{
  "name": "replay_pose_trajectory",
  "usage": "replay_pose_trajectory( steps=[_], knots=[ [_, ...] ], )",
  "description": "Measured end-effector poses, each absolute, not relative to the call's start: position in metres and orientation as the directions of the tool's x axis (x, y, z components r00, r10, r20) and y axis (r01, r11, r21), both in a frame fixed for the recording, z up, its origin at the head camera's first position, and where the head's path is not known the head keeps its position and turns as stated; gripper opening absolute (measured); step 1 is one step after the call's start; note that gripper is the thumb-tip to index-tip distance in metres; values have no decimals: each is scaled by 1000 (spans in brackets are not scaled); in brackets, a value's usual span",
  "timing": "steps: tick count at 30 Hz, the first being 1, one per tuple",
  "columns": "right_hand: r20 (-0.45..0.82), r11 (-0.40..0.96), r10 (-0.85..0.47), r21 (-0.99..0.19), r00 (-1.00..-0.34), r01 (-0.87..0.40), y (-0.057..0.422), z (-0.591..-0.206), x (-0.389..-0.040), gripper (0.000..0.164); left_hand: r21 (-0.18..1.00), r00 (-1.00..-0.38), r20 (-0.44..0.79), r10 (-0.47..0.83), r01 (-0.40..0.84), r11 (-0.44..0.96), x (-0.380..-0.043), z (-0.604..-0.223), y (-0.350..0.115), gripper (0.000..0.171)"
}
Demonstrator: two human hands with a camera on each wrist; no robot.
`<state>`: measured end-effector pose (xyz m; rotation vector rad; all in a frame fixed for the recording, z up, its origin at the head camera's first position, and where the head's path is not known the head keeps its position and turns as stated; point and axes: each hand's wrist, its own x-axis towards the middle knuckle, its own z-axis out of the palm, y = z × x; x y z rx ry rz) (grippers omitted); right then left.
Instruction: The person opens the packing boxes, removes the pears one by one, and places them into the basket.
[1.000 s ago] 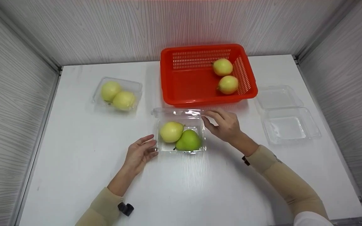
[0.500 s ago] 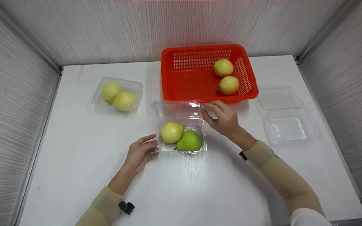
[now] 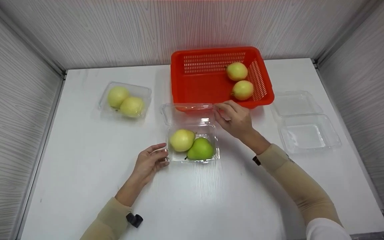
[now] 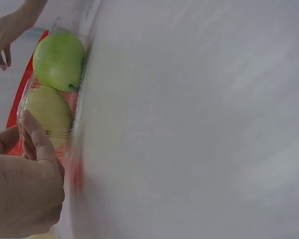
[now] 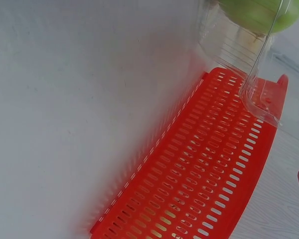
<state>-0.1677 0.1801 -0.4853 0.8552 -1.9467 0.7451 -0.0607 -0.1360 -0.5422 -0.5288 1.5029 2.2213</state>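
Observation:
A clear plastic clamshell box (image 3: pixel 175 157) stands in the middle of the table with its lid (image 3: pixel 188 115) raised. Inside lie a yellow pear (image 3: pixel 182 140) and a green pear (image 3: pixel 200 149), side by side. My left hand (image 3: pixel 148 163) holds the box at its left side, with fingertips (image 4: pixel 32 124) at the rim in the left wrist view. With thumb and fingers my right hand (image 3: pixel 234 119) pinches the right corner of the lid, in front of the red basket. In the right wrist view only a bit of that hand shows at the right edge.
Behind the box stands a red plastic basket (image 3: pixel 195 107) with two yellow pears (image 3: pixel 243 90) at its right side. A closed clamshell (image 3: pixel 145 91) with two yellow fruits is at the back left. On the right lies another open, empty clamshell (image 3: pixel 303 136).
The right hand has moved back, away from me, swinging the lid further up until it overlaps the basket's front rim in the head view. The left hand has stayed at the box.

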Motion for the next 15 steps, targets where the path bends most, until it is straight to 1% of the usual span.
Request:
replay_pose_trajectory(
  steps=[9, 15],
  knots=[
    [862, 609, -278, -183, -424, -771, 178, -482, -174, 20, 793, -842, -532, 85, -531, -297, -58, -541, -138, 42],
    [856, 607, -284, -189, -433, -772, 175, -481, -180, 20, 796, -841, -536, 67, -531, -292, -55, -540, -139, 39]
  ],
)
